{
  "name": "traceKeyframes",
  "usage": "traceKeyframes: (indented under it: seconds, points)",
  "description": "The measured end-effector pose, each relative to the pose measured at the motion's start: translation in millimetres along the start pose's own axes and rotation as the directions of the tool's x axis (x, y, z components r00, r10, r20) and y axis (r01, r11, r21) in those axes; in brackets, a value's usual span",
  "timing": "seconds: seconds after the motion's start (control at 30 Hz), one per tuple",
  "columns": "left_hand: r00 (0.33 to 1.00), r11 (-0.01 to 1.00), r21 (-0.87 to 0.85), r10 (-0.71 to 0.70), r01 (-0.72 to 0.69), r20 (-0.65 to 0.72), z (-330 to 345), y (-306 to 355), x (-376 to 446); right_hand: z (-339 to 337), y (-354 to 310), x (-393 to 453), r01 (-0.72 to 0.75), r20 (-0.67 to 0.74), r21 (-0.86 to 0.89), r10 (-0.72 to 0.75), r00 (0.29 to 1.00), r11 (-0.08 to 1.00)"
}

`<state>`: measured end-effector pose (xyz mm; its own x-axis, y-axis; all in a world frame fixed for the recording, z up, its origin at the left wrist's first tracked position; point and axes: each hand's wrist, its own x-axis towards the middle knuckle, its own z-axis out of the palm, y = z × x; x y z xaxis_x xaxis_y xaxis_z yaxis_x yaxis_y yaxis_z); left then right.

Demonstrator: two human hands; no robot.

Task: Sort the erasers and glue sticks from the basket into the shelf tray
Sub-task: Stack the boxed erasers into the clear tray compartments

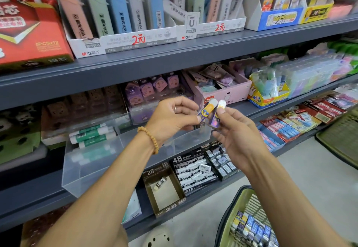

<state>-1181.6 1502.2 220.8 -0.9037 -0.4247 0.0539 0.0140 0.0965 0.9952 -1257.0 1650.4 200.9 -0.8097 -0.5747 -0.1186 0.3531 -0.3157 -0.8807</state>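
Bare forearms, no sleeves — a tan beaded bracelet (150, 138) on the left wrist, a ring (175, 108) on that hand.

Above the clear shelf tray (93, 173), the left hand (170, 119) and right hand (235, 132) each pinch one eraser (207, 109); glue sticks (91, 135) lie in its left compartment, and the green basket (228, 219) sits below.

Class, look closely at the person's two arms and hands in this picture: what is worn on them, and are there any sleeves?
Both forearms are bare, with no sleeves in view. The left wrist carries a bracelet of small round tan beads. The left hand has a thin silver-coloured ring on one finger. The right hand shows no jewellery, gloves or watch.
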Motion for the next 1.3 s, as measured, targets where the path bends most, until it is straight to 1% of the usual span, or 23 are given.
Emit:
traceKeyframes:
  seconds: [0.1,0.17,0.23,0.33,0.47,0.6,0.67,0.73,0.83,0.97,1.03,1.13,1.2,1.3]
  points:
    - [0.995,0.989,0.135,0.054,-0.065,0.082,7.4,1.6,0.9,-3.3,0.2,-0.7,0.034,0.028,-0.062,-0.032,0.999,0.997]
    - [0.989,0.968,0.231,0.066,-0.095,0.131,10.1,1.7,0.7,-5.3,-0.5,-1.2,0.048,0.027,-0.121,-0.045,0.999,0.991]
    - [0.986,0.960,0.264,0.055,-0.095,0.156,9.7,0.7,0.4,-7.6,-1.7,-0.7,0.055,0.005,-0.176,-0.055,0.998,0.983]
    - [0.986,0.959,0.269,0.049,-0.092,0.162,8.4,-0.5,1.8,-11.4,-3.4,-0.5,0.065,0.009,-0.232,-0.065,0.998,0.970]
    - [0.989,0.979,0.196,0.030,-0.058,0.145,10.0,-0.8,4.7,-13.4,-3.8,2.4,0.124,0.076,-0.301,-0.105,0.992,0.946]
    - [0.995,0.988,0.149,0.012,-0.028,0.102,10.9,-1.6,8.3,-13.5,-5.4,9.3,0.204,0.145,-0.432,-0.156,0.977,0.878]
    - [0.996,0.989,0.144,0.015,-0.028,0.090,10.8,-1.4,10.2,-13.6,-6.2,13.2,0.225,0.174,-0.463,-0.161,0.972,0.857]
    - [0.996,0.990,0.140,0.018,-0.031,0.090,9.2,-0.5,12.4,-13.7,-6.5,17.7,0.236,0.198,-0.467,-0.159,0.967,0.852]
    - [0.996,0.990,0.137,0.018,-0.030,0.085,6.7,2.0,18.0,-11.9,-8.1,26.5,0.235,0.195,-0.428,-0.164,0.967,0.873]
    - [0.996,0.983,0.182,0.018,-0.035,0.092,8.4,6.4,23.7,-8.1,-12.7,36.0,0.245,0.201,-0.386,-0.178,0.963,0.889]
    - [0.996,0.974,0.223,0.014,-0.032,0.084,6.8,9.3,30.9,-8.6,-14.1,40.4,0.244,0.181,-0.412,-0.184,0.966,0.878]
    - [1.000,0.952,0.307,0.024,-0.018,-0.015,-5.7,16.2,51.1,-16.8,-15.5,44.5,0.214,0.090,-0.479,-0.195,0.977,0.852]
    - [0.998,0.907,0.421,0.031,-0.003,-0.059,-17.3,20.0,65.6,-29.1,-14.4,42.7,0.165,0.002,-0.483,-0.188,0.982,0.860]
    - [0.998,0.812,0.583,0.037,-0.006,-0.041,-34.8,12.3,88.1,-54.0,-6.5,36.0,0.083,-0.106,-0.496,-0.155,0.982,0.864]
